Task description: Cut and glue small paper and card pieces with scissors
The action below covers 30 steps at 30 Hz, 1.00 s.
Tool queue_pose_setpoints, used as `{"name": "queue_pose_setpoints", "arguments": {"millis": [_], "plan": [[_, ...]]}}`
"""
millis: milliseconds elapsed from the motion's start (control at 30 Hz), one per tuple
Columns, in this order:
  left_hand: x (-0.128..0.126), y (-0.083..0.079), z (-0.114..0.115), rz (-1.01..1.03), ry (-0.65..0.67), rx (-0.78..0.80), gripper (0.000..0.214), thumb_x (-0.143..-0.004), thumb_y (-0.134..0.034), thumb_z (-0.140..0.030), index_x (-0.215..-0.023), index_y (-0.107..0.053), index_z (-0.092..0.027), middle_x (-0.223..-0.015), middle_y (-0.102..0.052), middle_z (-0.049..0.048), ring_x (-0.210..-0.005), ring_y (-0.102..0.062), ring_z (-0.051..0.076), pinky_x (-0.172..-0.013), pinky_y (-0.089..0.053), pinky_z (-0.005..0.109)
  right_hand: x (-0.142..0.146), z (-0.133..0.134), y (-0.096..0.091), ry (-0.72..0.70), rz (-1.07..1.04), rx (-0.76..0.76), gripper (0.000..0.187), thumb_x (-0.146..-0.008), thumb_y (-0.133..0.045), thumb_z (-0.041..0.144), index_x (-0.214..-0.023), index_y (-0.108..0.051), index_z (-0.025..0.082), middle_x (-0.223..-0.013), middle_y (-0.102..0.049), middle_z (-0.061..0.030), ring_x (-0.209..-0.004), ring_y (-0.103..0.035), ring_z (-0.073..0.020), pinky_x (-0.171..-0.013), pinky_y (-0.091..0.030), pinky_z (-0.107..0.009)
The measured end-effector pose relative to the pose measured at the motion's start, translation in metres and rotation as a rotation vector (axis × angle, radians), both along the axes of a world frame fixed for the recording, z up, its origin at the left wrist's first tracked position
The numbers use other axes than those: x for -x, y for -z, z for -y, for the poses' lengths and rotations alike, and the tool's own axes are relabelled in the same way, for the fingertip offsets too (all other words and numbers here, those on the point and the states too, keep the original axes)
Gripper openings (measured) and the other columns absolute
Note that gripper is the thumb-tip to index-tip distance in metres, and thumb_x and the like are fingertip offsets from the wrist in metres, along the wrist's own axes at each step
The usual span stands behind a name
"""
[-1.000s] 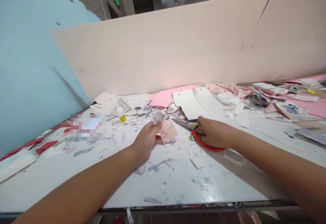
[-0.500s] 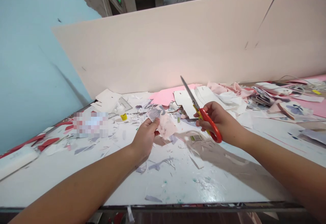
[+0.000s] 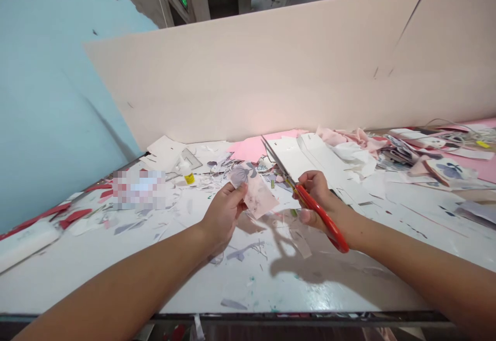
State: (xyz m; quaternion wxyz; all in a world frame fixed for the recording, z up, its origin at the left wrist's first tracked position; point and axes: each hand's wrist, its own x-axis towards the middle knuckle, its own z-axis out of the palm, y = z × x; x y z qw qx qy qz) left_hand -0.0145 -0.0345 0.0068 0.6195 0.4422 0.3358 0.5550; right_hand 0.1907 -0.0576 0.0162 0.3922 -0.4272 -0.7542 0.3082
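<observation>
My left hand (image 3: 225, 212) pinches a small pale pink piece (image 3: 260, 196) with a grey flower print, thumb on top, held above the white table (image 3: 201, 284). I cannot tell whether it is fabric or paper. In my right hand (image 3: 323, 204) are scissors (image 3: 320, 212) with red handles. Their blades point up and to the left, slightly parted, just right of the pink piece and apart from it. Thin offcuts (image 3: 248, 250) lie on the table below the hands.
A small bottle with a yellow label (image 3: 188, 175) stands left of centre. White sheets (image 3: 310, 152), a pink sheet (image 3: 251, 148) and crumpled pink fabric (image 3: 356, 138) lie along the upright board (image 3: 263, 77). Red scraps (image 3: 75, 217) and a white roll (image 3: 31, 243) are at left.
The scissors have come lower and tilted further left, with their tip nearer the pink piece. My left hand has shifted slightly right, and more of the piece shows.
</observation>
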Motion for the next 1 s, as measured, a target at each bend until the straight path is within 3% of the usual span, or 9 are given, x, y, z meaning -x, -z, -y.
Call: {"name": "queue_pose_setpoints", "arguments": {"millis": [167,367,600,833,1000], "plan": [[0.0,0.001,0.003,-0.031,-0.031,-0.037,0.02,-0.071,-0.064,-0.034,-0.082,-0.059,-0.018,-0.077,-0.062,0.0004,-0.071,-0.058,0.011,-0.072,-0.046,0.027,0.003,0.004,-0.002,0.061,0.289,0.015,0.049,-0.07,-0.06,0.041,-0.097,-0.023,0.023,-0.076,-0.051,0.0001,-0.057,-0.046,-0.0137,-0.056,-0.04,-0.029],[0.002,0.007,0.001,-0.186,-0.123,-0.066,0.029,-0.068,-0.065,-0.041,-0.085,-0.061,-0.018,-0.072,-0.059,-0.0001,-0.065,-0.054,0.01,-0.068,-0.044,0.026,0.003,0.008,-0.006,0.159,0.505,-0.079,0.051,-0.071,-0.057,0.046,-0.104,-0.028,0.02,-0.081,-0.058,-0.0076,-0.062,-0.055,-0.0209,-0.056,-0.04,-0.031],[0.002,0.007,0.002,-0.245,-0.11,-0.086,0.032,-0.068,-0.064,-0.043,-0.086,-0.061,-0.017,-0.074,-0.06,0.0016,-0.067,-0.055,0.011,-0.069,-0.045,0.028,0.006,0.008,-0.008,0.169,0.599,-0.099,0.048,-0.074,-0.052,0.048,-0.103,-0.03,0.017,-0.077,-0.061,-0.0089,-0.06,-0.057,-0.0229,-0.054,-0.04,-0.03],[0.0,0.006,0.004,-0.237,-0.051,-0.089,0.029,-0.07,-0.063,-0.042,-0.085,-0.06,-0.017,-0.074,-0.059,0.0015,-0.067,-0.056,0.012,-0.067,-0.045,0.027,0.01,0.012,-0.012,0.171,0.609,-0.067,0.031,-0.077,-0.051,0.036,-0.095,-0.032,0.02,-0.06,-0.058,-0.0026,-0.053,-0.055,-0.0199,-0.049,-0.037,-0.026],[-0.001,0.004,0.004,-0.204,-0.026,-0.062,0.027,-0.069,-0.064,-0.042,-0.08,-0.059,-0.017,-0.072,-0.059,0.0007,-0.065,-0.055,0.011,-0.065,-0.045,0.028,0.01,0.01,-0.008,0.166,0.579,-0.088,0.023,-0.078,-0.051,0.032,-0.089,-0.033,0.021,-0.062,-0.06,-0.0033,-0.053,-0.054,-0.0183,-0.048,-0.034,-0.024]]}}
